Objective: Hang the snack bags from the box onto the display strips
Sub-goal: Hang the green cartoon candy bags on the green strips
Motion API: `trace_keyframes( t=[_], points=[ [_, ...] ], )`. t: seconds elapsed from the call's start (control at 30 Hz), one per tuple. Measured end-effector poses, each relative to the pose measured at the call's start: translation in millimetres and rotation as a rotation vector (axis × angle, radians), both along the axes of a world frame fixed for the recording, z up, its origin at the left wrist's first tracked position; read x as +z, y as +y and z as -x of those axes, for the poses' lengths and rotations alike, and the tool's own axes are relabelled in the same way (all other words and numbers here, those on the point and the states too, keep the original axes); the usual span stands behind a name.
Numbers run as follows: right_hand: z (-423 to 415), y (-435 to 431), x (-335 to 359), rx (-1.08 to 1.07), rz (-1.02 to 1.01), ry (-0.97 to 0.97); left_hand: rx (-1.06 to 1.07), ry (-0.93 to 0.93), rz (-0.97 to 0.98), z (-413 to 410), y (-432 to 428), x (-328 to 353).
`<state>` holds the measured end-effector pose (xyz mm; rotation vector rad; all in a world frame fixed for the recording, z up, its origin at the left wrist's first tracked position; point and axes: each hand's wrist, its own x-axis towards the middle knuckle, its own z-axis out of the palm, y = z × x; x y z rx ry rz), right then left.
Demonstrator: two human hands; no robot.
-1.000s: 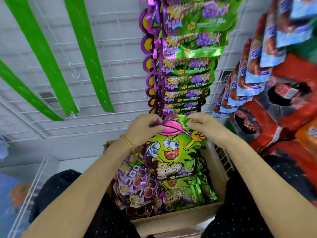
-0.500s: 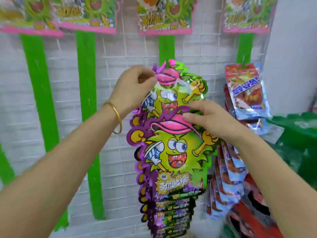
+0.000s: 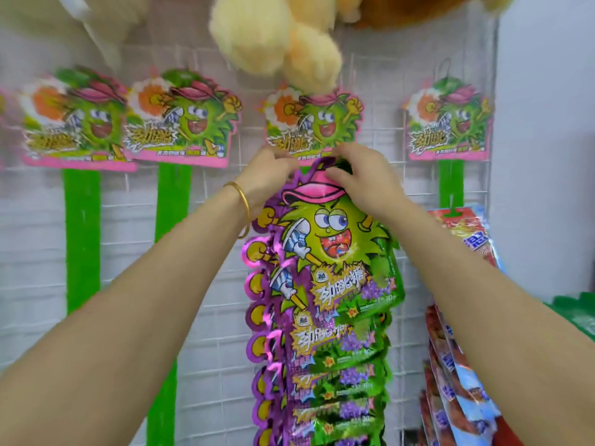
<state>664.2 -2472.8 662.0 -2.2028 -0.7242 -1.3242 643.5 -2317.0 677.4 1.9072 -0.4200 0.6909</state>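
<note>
Snack bag with the green cartoon face sits at both hands, its pink-capped top under their fingers, above a column of matching bags that runs down between the forearms. Left of the left hand, green display strips hang on the wire grid. That hand, a gold bangle at its wrist, pinches the bag's top left edge. The right hand curls its fingers over the cap. Red snack packs hang to its right.
</note>
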Motion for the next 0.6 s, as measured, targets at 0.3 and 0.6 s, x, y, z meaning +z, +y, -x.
trace_keyframes(
  t=[0.3,0.6],
  points=[
    [-7.3,17.7,15.4,-0.134,0.037,-0.054,-0.445,0.314,0.146,8.0,14.5,8.2],
    [-3.7,17.4,15.3,-0.2,0.07,-0.02,-0.377,0.281,0.175,7.9,10.9,4.9]
  ],
)
